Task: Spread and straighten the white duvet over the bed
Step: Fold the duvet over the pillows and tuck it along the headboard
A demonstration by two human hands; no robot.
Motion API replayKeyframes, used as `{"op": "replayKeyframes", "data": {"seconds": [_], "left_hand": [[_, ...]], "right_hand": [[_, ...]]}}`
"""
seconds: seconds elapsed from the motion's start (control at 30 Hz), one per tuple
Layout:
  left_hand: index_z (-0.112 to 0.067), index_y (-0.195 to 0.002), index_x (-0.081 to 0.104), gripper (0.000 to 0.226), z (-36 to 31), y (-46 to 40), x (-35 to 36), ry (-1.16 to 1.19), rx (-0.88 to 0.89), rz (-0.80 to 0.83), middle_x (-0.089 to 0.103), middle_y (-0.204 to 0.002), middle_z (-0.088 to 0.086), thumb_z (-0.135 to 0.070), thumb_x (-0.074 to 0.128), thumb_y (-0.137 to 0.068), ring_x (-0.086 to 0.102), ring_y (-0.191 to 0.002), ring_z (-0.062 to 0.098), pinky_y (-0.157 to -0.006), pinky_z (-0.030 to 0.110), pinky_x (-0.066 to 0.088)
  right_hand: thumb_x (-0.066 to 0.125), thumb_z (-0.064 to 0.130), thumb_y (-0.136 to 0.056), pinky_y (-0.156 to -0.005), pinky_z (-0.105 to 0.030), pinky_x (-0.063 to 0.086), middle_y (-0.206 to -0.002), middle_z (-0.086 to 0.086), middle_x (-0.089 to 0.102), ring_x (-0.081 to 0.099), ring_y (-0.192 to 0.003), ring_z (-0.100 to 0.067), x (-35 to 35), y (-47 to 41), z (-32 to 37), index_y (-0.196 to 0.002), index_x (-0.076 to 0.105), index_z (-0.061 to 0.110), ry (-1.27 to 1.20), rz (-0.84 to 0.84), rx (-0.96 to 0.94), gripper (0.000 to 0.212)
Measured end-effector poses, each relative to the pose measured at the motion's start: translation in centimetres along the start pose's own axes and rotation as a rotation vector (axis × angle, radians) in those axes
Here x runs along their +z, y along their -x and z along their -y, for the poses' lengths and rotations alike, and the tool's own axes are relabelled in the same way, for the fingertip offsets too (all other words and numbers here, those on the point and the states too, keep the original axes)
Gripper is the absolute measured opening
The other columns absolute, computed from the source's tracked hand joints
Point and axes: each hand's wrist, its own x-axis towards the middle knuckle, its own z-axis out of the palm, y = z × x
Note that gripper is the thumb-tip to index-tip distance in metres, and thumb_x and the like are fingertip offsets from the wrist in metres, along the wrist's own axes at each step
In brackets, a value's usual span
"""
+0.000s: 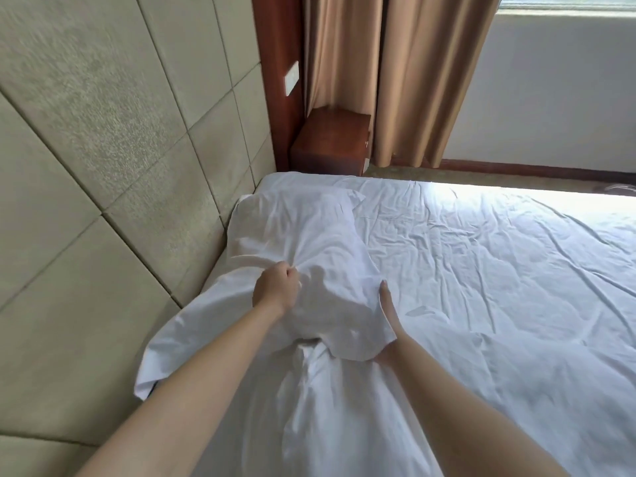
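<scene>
Bunching a fold of the white duvet [481, 270], the left hand [275, 287] is gripping tight; beside it the right hand [389, 315] is lying flat, so pulling evenly outward from both seems wise.

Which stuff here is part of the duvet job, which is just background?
In play:
duvet, spread on the bed, creased
pillow, by the headboard
left hand, bunching white fabric at the pillow's near end
right hand, mostly under that fabric

Background:
headboard
nightstand
curtain
wall switch
window
</scene>
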Motion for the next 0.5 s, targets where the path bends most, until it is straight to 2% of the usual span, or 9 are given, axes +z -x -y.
{"op": "replayKeyframes", "data": {"seconds": [0.07, 0.13, 0.2, 0.23, 0.3, 0.37, 0.4, 0.47, 0.5], "left_hand": [[-0.012, -0.072, 0.042, 0.03, 1.2, 0.6, 0.8, 0.01, -0.054, 0.057, 0.052, -0.081, 0.007, -0.024, 0.035, -0.099, 0.049, -0.077, 0.027, -0.063, 0.033, 0.033], [-0.015, -0.073, 0.039, 0.03, 2.3, 1.3, 1.2, 0.035, -0.104, 0.147, 0.049, -0.077, 0.005, -0.026, 0.034, -0.1, 0.047, -0.073, 0.024, -0.064, 0.033, 0.034], [-0.014, -0.079, 0.05, 0.037, 3.1, 2.3, 1.2, 0.052, -0.226, 0.276, 0.053, -0.077, 0.007, -0.04, 0.034, -0.099, 0.052, -0.073, 0.026, -0.064, 0.031, 0.039], [-0.011, -0.083, 0.055, 0.049, 3.1, 3.1, 1.0, 0.086, -0.359, 0.349, 0.056, -0.076, 0.009, -0.053, 0.033, -0.097, 0.055, -0.068, 0.026, -0.06, 0.028, 0.043], [-0.009, -0.087, 0.057, 0.073, 2.7, 4.8, 0.7, 0.27, -0.666, 0.504, 0.057, -0.069, 0.009, -0.076, 0.028, -0.085, 0.051, -0.052, 0.018, -0.048, 0.02, 0.04], [-0.007, -0.094, 0.056, 0.086, 2.8, 5.3, 0.8, 0.501, -0.819, 0.504, 0.062, -0.077, 0.011, -0.086, 0.028, -0.075, 0.057, -0.057, 0.018, -0.05, 0.021, 0.046], [-0.006, -0.098, 0.057, 0.091, 3.0, 5.2, 0.8, 0.64, -0.874, 0.462, 0.063, -0.081, 0.012, -0.089, 0.03, -0.072, 0.058, -0.056, 0.019, -0.05, 0.022, 0.048], [-0.007, -0.107, 0.059, 0.1, 3.4, 4.7, 0.3, 0.969, -0.963, 0.382, 0.061, -0.082, 0.013, -0.093, 0.036, -0.062, 0.052, -0.046, 0.018, -0.04, 0.019, 0.044], [-0.007, -0.112, 0.057, 0.105, 3.5, 4.4, -0.1, 1.113, -0.981, 0.347, 0.059, -0.084, 0.015, -0.095, 0.04, -0.057, 0.052, -0.047, 0.02, -0.038, 0.019, 0.044]], "right_hand": [[0.045, 0.075, -0.081, -0.09, -0.049, 0.049, -0.103, -0.01, 0.072, 0.065, -0.098, -0.031, 0.8, -0.3, 0.1, -0.104, 0.071, 0.023, 0.127, -0.013, 0.045, 0.062], [0.061, 0.063, -0.079, -0.088, -0.044, 0.052, -0.106, -0.005, 0.072, 0.068, -0.094, -0.027, 2.3, -0.7, -0.2, -0.109, 0.066, 0.026, 0.275, -0.08, 0.066, 0.049], [0.074, 0.046, -0.062, -0.083, -0.04, 0.053, -0.104, -0.007, 0.07, 0.067, -0.088, -0.027, 2.9, -2.3, -0.9, -0.114, 0.062, 0.017, 0.379, -0.19, 0.091, 0.061], [0.072, 0.039, -0.064, -0.08, -0.037, 0.053, -0.099, -0.007, 0.067, 0.065, -0.086, -0.027, 3.4, -3.0, -1.0, -0.11, 0.061, 0.012, 0.422, -0.222, 0.098, 0.054], [0.054, 0.026, -0.088, -0.075, -0.031, 0.049, -0.102, -0.009, 0.06, 0.06, -0.098, -0.028, 5.4, -2.8, -0.9, -0.111, 0.057, 0.011, 0.544, -0.316, 0.032, 0.028], [0.041, 0.02, -0.098, -0.075, -0.031, 0.047, -0.122, -0.014, 0.056, 0.055, -0.115, -0.031, 6.9, -2.1, -0.5, -0.13, 0.049, 0.005, 0.581, -0.36, -0.04, 0.036], [0.04, 0.021, -0.099, -0.075, -0.032, 0.047, -0.119, -0.015, 0.057, 0.057, -0.11, -0.031, 7.6, -1.6, -0.1, -0.132, 0.048, 0.002, 0.592, -0.378, -0.088, 0.039], [0.043, 0.023, -0.098, -0.06, -0.029, 0.044, -0.091, -0.01, 0.059, 0.06, -0.079, -0.027, 8.3, -0.9, 1.1, -0.123, 0.052, -0.002, 0.586, -0.362, -0.17, 0.036], [0.045, 0.022, -0.096, -0.055, -0.027, 0.041, -0.084, -0.009, 0.057, 0.058, -0.071, -0.024, 8.9, 0.1, 1.8, -0.117, 0.053, -0.001, 0.564, -0.357, -0.177, 0.032]]}}
